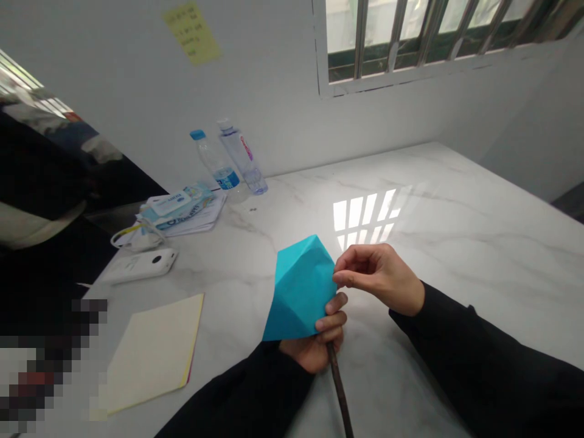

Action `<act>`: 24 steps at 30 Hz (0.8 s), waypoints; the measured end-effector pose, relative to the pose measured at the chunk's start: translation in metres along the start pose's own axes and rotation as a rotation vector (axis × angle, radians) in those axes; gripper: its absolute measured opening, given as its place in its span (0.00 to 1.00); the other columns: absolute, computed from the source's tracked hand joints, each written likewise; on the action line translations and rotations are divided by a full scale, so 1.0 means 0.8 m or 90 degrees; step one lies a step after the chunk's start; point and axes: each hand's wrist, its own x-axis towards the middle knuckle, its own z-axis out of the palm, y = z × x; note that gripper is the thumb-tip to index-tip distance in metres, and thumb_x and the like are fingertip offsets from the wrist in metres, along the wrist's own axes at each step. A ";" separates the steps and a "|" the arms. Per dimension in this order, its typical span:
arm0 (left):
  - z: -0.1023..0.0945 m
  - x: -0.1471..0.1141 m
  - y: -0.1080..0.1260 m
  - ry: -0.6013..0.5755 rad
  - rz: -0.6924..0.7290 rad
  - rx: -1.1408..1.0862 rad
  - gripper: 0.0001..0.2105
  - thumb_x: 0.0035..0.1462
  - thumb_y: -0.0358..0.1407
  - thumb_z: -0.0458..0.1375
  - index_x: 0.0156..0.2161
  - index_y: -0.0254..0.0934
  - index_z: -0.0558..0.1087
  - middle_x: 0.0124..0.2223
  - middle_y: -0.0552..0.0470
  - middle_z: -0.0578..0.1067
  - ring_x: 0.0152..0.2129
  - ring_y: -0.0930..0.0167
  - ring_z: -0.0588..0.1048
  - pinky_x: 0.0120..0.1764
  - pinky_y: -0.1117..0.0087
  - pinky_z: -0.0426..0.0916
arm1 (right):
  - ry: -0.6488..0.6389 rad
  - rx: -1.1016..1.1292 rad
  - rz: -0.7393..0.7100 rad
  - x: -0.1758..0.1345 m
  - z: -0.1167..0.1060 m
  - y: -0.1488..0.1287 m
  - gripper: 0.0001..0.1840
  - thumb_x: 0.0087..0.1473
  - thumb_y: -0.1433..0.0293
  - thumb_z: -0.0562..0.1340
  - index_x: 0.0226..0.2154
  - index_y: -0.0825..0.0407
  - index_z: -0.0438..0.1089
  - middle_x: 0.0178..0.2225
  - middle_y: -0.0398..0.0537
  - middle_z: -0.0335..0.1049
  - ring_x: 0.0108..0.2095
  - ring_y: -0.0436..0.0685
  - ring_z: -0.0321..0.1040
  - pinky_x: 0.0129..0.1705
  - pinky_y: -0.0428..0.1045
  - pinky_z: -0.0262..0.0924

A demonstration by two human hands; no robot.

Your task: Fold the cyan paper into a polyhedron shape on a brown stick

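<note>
A bright blue sheet of folded paper [301, 292], with creases across its face, is held up above the marble-patterned table. My left hand [319, 340] is closed round its lower right side, fingers curled over the front. A thin dark brown stick [338, 386] comes out below that hand and runs down to the bottom of the view. The stick's upper end is hidden behind the hand and paper. My right hand [383, 277] pinches at the paper's right edge with thumb and forefinger.
A stack of cream paper [155, 350] lies at the left. Beyond it are a white power bank [141, 266] with a cable, a blue wipes pack [177, 210] on papers, and two plastic bottles [223, 173] [244, 155]. A person in dark clothes [41, 164] is at the far left.
</note>
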 end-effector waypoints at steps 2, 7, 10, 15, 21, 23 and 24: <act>-0.001 0.000 0.000 -0.015 0.006 0.008 0.02 0.61 0.26 0.57 0.39 0.32 0.71 0.30 0.55 0.63 0.17 0.83 0.62 0.18 0.86 0.55 | -0.004 -0.002 0.010 0.000 0.001 0.001 0.12 0.48 0.64 0.76 0.30 0.53 0.77 0.28 0.44 0.77 0.29 0.50 0.73 0.33 0.47 0.69; 0.001 0.000 0.006 -0.018 0.030 0.045 0.06 0.65 0.26 0.54 0.44 0.33 0.72 0.31 0.53 0.65 0.17 0.82 0.63 0.18 0.86 0.56 | -0.005 0.054 0.029 0.001 0.002 0.003 0.14 0.48 0.64 0.76 0.28 0.53 0.74 0.32 0.47 0.80 0.30 0.51 0.75 0.35 0.48 0.71; 0.001 -0.001 0.012 -0.021 0.052 0.050 0.09 0.65 0.25 0.52 0.48 0.34 0.72 0.32 0.53 0.66 0.17 0.82 0.64 0.19 0.86 0.56 | -0.008 0.044 0.025 0.004 0.000 0.003 0.12 0.48 0.65 0.76 0.28 0.53 0.75 0.26 0.44 0.77 0.26 0.49 0.72 0.32 0.47 0.69; -0.004 0.000 0.019 -0.043 0.061 0.015 0.12 0.66 0.27 0.49 0.52 0.32 0.70 0.32 0.53 0.66 0.17 0.82 0.64 0.18 0.85 0.57 | 0.011 0.037 0.024 0.007 -0.003 0.005 0.10 0.47 0.65 0.76 0.29 0.53 0.79 0.24 0.43 0.76 0.25 0.48 0.70 0.30 0.46 0.66; -0.003 -0.001 0.020 -0.029 0.058 -0.012 0.17 0.71 0.31 0.41 0.52 0.28 0.70 0.31 0.52 0.65 0.16 0.81 0.64 0.17 0.83 0.57 | 0.016 0.082 0.078 0.007 -0.007 0.011 0.12 0.42 0.67 0.78 0.32 0.50 0.82 0.30 0.44 0.80 0.29 0.49 0.73 0.37 0.48 0.70; -0.002 -0.001 0.020 -0.021 0.058 -0.018 0.17 0.72 0.31 0.40 0.53 0.29 0.70 0.31 0.52 0.65 0.16 0.81 0.63 0.17 0.83 0.56 | 0.014 0.085 0.085 0.007 -0.009 0.012 0.13 0.41 0.68 0.79 0.34 0.49 0.83 0.31 0.45 0.81 0.30 0.50 0.74 0.39 0.49 0.72; -0.002 -0.001 0.020 -0.016 0.056 -0.021 0.17 0.72 0.31 0.40 0.53 0.30 0.70 0.31 0.52 0.65 0.15 0.81 0.63 0.17 0.83 0.56 | 0.010 0.083 0.084 0.006 -0.009 0.012 0.14 0.41 0.68 0.78 0.34 0.49 0.83 0.32 0.45 0.81 0.31 0.50 0.74 0.39 0.50 0.72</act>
